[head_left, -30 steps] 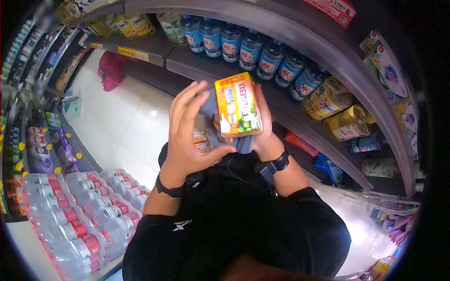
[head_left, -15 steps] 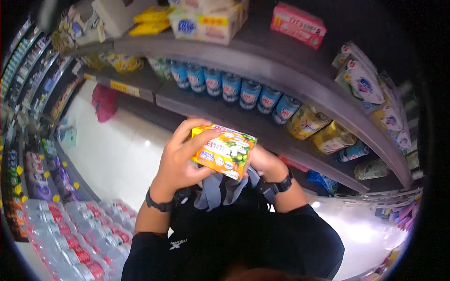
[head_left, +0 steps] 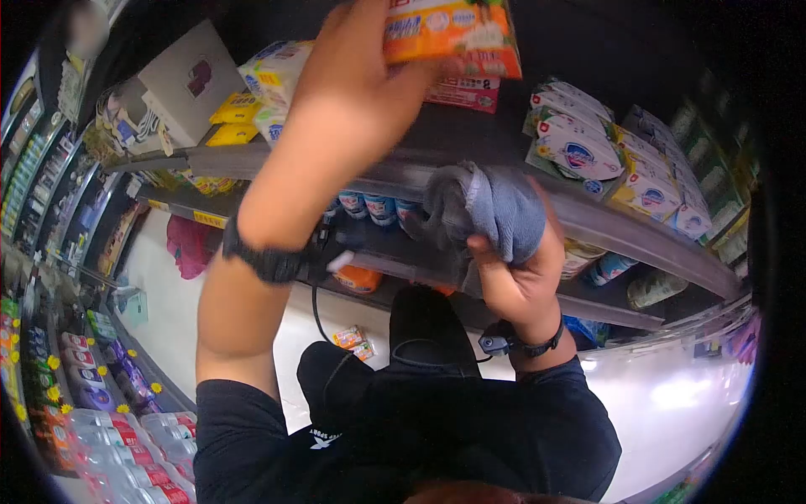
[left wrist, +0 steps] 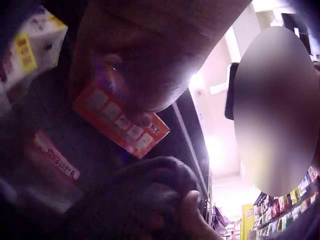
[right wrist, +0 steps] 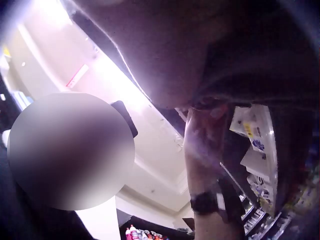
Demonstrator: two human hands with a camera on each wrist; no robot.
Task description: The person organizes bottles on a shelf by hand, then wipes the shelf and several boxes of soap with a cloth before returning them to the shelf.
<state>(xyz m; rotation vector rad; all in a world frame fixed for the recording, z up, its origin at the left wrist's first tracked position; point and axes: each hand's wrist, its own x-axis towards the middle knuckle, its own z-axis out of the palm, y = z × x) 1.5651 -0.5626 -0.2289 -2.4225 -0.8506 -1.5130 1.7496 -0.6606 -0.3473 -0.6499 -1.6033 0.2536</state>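
At the top of the head view, the left hand grips an orange and yellow soap pack above the upper shelf. The left wrist view shows the pack's orange side below that hand. The right hand holds a bunched grey cloth in front of the shelf edge, its thumb against the cloth. A pink and red box lies on the shelf just beneath the pack. In the right wrist view the cloth is dark and little detail shows.
White soap packs stand on the upper shelf at right, yellow packs and a white box at left. Blue-labelled bottles are on the shelf below. Shrink-wrapped bottles stand at lower left; small orange packs lie on the floor.
The left hand has carried the soap pack up and away from the right hand, over the upper shelf. The right hand has risen with the cloth. The head view now takes in more of the upper shelf.
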